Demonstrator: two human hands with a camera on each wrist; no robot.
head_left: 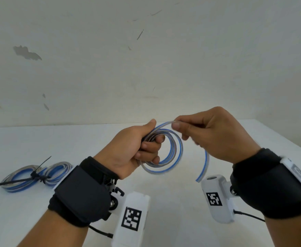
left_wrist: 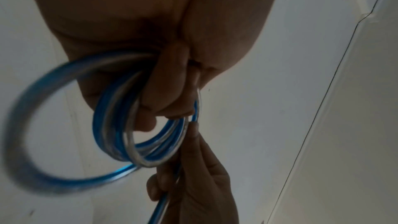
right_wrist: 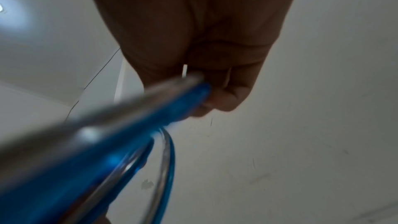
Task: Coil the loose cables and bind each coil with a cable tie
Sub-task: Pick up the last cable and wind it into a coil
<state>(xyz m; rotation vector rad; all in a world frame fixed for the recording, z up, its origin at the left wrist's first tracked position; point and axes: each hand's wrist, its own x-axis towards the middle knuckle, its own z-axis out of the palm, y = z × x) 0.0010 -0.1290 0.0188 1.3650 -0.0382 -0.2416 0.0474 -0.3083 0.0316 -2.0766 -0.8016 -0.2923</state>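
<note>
Presently, far left on the white table [head_left: 164, 202]: 2 finished coils [head_left: 33, 175] of blue-and-clear flat cable lie side by side, cinched with black cable ties [head_left: 37, 174] whose long tails stick out untrimmed.

Centre-left: the left hand [head_left: 137, 148] is raised above the table, fingers curled tight around 1 side of the coil in progress [head_left: 171, 150], thumb laid on top. From the left wrist view the bundle [left_wrist: 137, 125] reads as about 4 or 5 loops, and 1 outer loop stands visibly wider than the rest.

Right: the right hand [head_left: 210, 134] pinches the free run of the same cable between thumb and forefinger, the other fingers folded in. Below that pinch the loose tail [head_left: 204, 166] hangs down in a short curve — its cut end just above the right wrist camera.

Cable itself: flat ribbon, 1 blue edge, 1 clear edge, glossy, and it seems springy.

Risks, as judged: the stiff ribbon may spring open if the left grip relaxes while reaching for a tie. The wide outer loop may slip out of the bundle. No spare tie shows in any view — fetching 1 would leave a single hand holding the coil, the likeliest moment for unwinding.
</note>
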